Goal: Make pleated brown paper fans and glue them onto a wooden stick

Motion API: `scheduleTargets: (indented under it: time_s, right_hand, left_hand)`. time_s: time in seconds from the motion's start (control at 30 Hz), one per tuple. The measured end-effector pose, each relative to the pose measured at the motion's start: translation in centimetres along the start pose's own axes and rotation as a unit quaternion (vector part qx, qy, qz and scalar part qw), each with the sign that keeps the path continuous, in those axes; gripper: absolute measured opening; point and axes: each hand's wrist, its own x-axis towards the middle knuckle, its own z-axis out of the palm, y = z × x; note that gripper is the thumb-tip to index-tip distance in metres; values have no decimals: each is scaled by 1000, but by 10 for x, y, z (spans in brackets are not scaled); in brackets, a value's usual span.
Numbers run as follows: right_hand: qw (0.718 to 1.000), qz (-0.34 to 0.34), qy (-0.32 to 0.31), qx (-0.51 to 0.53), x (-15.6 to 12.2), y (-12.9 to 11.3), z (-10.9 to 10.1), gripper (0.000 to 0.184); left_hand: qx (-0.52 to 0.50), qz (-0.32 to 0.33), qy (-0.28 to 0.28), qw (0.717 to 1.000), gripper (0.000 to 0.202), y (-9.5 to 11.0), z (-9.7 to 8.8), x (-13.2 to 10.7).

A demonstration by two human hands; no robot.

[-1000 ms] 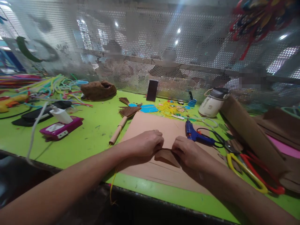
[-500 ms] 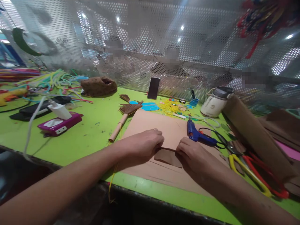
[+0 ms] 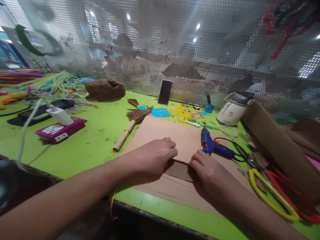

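Note:
A small dark brown folded piece (image 3: pixel 180 170) lies on a large tan sheet (image 3: pixel 162 131) spread on the green table. My left hand (image 3: pixel 156 156) presses on its left end with fingers curled, a ring on one finger. My right hand (image 3: pixel 208 170) pinches its right end, fingers bent down onto it. A blue glue gun (image 3: pixel 212 145) lies just beyond my right hand. A small brown paper broom (image 3: pixel 130 125) with a rolled handle lies left of the sheet.
Yellow-handled scissors (image 3: pixel 272 191) and red-handled scissors (image 3: pixel 297 203) lie at the right beside a brown roll (image 3: pixel 277 143). A white jar (image 3: pixel 233 108), a dark phone (image 3: pixel 166 92), paper scraps, a pink box (image 3: pixel 58 130), a white charger and coloured pipe cleaners crowd the table. Perforated screen behind.
The view has shifted slightly; both hands have stayed on the brown piece, pressing it flatter onto the sheet, with the left fingers sliding a little to the right.

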Motion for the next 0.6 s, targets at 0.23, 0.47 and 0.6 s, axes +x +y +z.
scheduleTargets:
  time_s: [0.23, 0.47, 0.6]
  right_hand:
    - [998, -17, 23, -55, 3, -13, -2, 17]
    - [998, -5, 59, -20, 7, -26, -8, 19]
    - [982, 63, 76, 163, 10, -25, -22, 14]
  left_hand:
    - [-275, -160, -63, 946, 33, 1, -10, 9]
    - [-336, -169, -103, 921, 30, 3, -12, 6]
    - [-331, -152, -89, 927, 28, 1, -11, 6]
